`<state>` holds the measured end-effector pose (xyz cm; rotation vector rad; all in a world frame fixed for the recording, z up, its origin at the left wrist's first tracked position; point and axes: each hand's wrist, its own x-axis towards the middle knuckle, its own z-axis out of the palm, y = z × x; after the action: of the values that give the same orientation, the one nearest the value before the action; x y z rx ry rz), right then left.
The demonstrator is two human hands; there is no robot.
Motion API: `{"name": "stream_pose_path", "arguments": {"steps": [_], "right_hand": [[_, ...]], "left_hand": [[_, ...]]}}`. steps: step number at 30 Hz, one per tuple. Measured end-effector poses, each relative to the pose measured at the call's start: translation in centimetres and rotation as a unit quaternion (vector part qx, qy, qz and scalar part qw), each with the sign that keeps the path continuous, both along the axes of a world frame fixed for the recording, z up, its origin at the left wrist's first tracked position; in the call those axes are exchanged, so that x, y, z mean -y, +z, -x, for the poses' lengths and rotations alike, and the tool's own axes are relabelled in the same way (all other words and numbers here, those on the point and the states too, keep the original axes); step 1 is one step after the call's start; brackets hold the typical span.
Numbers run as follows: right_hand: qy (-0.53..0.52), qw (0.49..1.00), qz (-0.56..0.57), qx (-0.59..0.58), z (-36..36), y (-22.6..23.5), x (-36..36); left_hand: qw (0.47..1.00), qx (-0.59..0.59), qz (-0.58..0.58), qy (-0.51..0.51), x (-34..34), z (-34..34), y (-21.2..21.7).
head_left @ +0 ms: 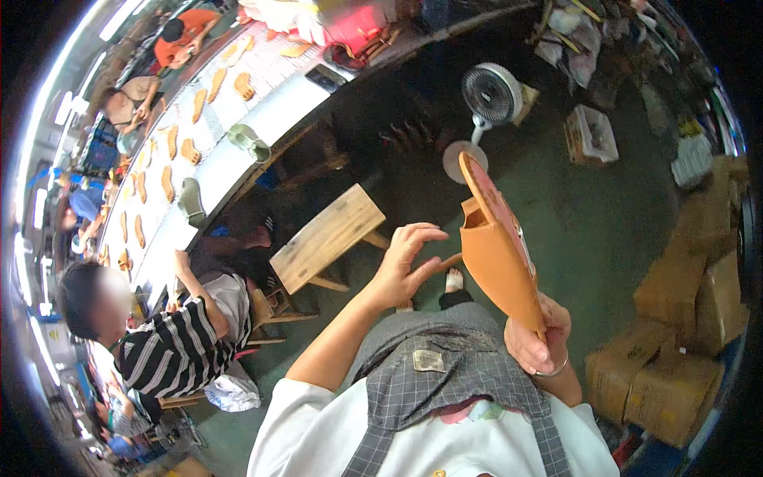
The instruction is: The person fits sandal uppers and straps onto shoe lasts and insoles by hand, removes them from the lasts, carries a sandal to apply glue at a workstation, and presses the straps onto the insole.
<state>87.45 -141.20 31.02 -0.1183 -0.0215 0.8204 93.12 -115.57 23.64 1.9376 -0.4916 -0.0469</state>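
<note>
My right hand (538, 338) grips an orange-tan slide sandal (499, 258) by its lower end, thumb on its side. The sandal stands on edge, its sole side turned to the right and its open upper to the left. From its left side a narrow tan strap (451, 261) sticks out toward my left hand (404, 266). My left hand is open, fingers and thumb apart; the thumb tip is at the strap's end, and whether it touches I cannot tell.
A wooden bench (327, 237) stands left of centre. Beyond it, a long conveyor table (163, 242) carries tan insoles and green shoe uppers (249, 141). A person in a striped shirt (179, 350) sits at it. A fan (491, 94), a white crate (592, 133) and cardboard boxes (675, 397) stand around.
</note>
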Motion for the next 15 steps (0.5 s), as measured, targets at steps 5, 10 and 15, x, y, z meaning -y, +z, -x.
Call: {"name": "stream_pose_path", "arguments": {"steps": [5, 10, 15], "right_hand": [[0.062, 0.998, -0.034, 0.000, -6.3, 1.0, 3.7], [0.130, 0.989, -0.071, -0.019, -12.4, 1.1, 5.1], [0.184, 0.973, -0.132, -0.039, -18.4, 2.2, 2.5]], "left_hand": [[0.952, -0.212, 0.179, -0.132, 4.6, -3.6, 1.7], [0.933, -0.243, 0.265, -0.006, 4.1, -7.2, 0.4], [0.966, -0.156, 0.184, 0.090, 0.8, -13.4, -1.4]]}}
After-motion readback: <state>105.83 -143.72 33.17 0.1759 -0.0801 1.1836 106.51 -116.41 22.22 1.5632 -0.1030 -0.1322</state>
